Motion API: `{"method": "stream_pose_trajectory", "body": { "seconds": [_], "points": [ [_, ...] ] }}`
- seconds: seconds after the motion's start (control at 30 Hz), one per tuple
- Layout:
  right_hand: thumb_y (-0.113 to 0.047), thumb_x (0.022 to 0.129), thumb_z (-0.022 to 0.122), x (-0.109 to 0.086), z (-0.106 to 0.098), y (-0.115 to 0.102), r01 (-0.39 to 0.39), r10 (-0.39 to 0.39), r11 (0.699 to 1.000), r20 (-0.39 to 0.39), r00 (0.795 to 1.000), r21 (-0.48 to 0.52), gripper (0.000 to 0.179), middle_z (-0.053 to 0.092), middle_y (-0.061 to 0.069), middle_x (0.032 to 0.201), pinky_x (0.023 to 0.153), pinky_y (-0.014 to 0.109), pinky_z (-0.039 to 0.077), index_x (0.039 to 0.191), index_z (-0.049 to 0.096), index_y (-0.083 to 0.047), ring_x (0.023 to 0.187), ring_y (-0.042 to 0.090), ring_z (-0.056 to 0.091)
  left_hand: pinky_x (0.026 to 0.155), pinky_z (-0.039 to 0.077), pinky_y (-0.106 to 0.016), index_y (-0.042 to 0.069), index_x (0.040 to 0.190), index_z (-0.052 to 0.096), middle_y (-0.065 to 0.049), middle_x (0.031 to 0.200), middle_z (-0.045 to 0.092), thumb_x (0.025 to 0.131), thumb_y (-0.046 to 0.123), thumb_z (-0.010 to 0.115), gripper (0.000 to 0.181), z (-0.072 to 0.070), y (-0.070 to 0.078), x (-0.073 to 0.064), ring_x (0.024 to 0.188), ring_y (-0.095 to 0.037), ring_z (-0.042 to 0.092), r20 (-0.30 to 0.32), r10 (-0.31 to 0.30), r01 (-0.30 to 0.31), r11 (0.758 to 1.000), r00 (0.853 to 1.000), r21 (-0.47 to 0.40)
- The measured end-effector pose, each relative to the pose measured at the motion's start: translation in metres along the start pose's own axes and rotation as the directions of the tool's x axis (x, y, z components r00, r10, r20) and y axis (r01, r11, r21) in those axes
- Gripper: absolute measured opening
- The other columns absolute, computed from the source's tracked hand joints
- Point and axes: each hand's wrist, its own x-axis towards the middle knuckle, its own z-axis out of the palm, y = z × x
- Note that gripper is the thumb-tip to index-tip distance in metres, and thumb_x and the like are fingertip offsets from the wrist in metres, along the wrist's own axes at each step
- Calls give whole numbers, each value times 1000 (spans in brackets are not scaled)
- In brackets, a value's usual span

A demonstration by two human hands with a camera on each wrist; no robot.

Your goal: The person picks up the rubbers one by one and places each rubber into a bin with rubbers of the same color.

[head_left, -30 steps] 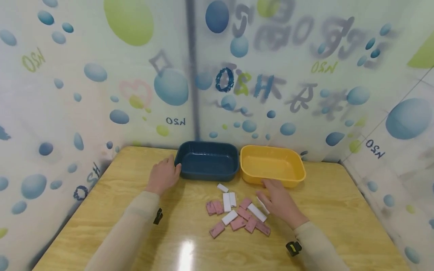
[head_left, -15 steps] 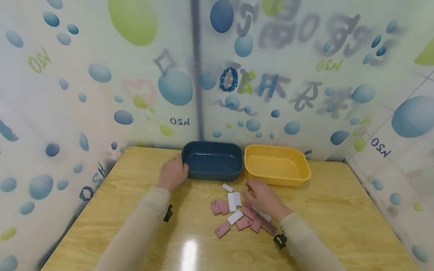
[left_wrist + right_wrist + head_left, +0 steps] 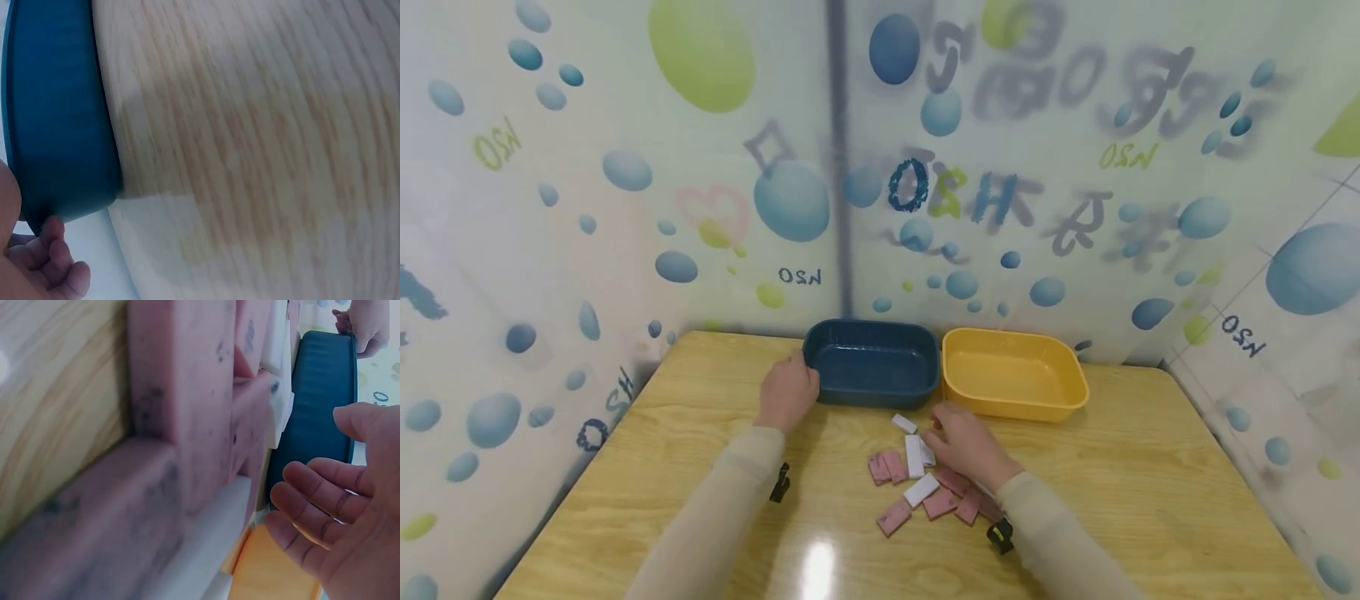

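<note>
My left hand (image 3: 788, 392) grips the left end of a dark blue bin (image 3: 877, 397) at the back of the table. In the left wrist view its curled fingers (image 3: 57, 256) lie at the corner of the rim. My right hand (image 3: 968, 443) hovers over the right side of a loose group of blocks, covering some of them. The right wrist view shows its fingers (image 3: 299, 534) spread and relaxed with nothing in them. Pink rectangular blocks (image 3: 894, 517) with dark smudges lie mixed with white blocks (image 3: 913, 457); several of each are visible.
A yellow bin (image 3: 1015, 409) stands right beside the blue one, both near the patterned wall (image 3: 1045, 167). One small white block (image 3: 905, 423) lies close to the blue bin's front. The wooden table (image 3: 1150, 500) extends to both sides.
My right hand has moved left, from the front of the yellow bin to over the white blocks. The left hand keeps its place on the blue bin.
</note>
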Motion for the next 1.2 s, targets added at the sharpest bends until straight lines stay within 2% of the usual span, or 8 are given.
{"method": "stream_pose_trajectory", "body": {
  "seconds": [0.27, 0.57, 0.73, 1.0, 1.2],
  "points": [
    [-17, 96, 71, 10, 8, -4, 20, -22, 999, -36, 999, -43, 16, 47, 0, 78, 65, 34, 40, 89, 61, -7, 73, 16, 44, 60, 54, -48, -6, 101, 58, -18, 78, 63, 95, 8, 53, 16, 0, 3, 0, 66, -31, 61, 16, -62, 62, 997, 998, -43],
    [-13, 91, 73, 16, 20, -7, 41, -50, 995, -111, 992, -90, 14, 55, 5, 81, 69, 39, 49, 83, 66, -4, 75, 20, 53, 67, 57, -53, -12, 114, 60, -25, 90, 64, 95, 6, 57, 26, 4, 7, -2, 80, -40, 66, -28, -78, 77, 996, 997, -33],
    [-12, 89, 74, 18, 21, -11, 33, -45, 994, -116, 992, -106, 14, 55, 8, 80, 70, 42, 51, 82, 66, -3, 75, 22, 55, 69, 57, -53, -12, 118, 60, -26, 95, 65, 96, 7, 58, 28, 5, 8, -2, 85, -41, 67, -23, -103, 103, 994, 994, -28],
    [-15, 90, 74, 22, 24, -14, 7, -18, 991, -79, 997, -136, 21, 55, 6, 78, 68, 40, 50, 74, 62, -8, 74, 21, 54, 81, 56, -56, -10, 133, 57, -29, 112, 69, 96, 8, 53, 42, 7, 5, -1, 98, -44, 68, 2, -161, 160, 983, 987, -86],
    [-16, 90, 76, 24, 23, -20, 10, -24, 988, -84, 996, -153, 25, 54, 5, 75, 65, 39, 49, 71, 62, -9, 72, 21, 54, 79, 56, -56, -10, 137, 53, -29, 111, 69, 95, 7, 52, 45, 5, 8, -1, 94, -44, 68, 14, -186, 186, 977, 982, -108]
  ]
}}
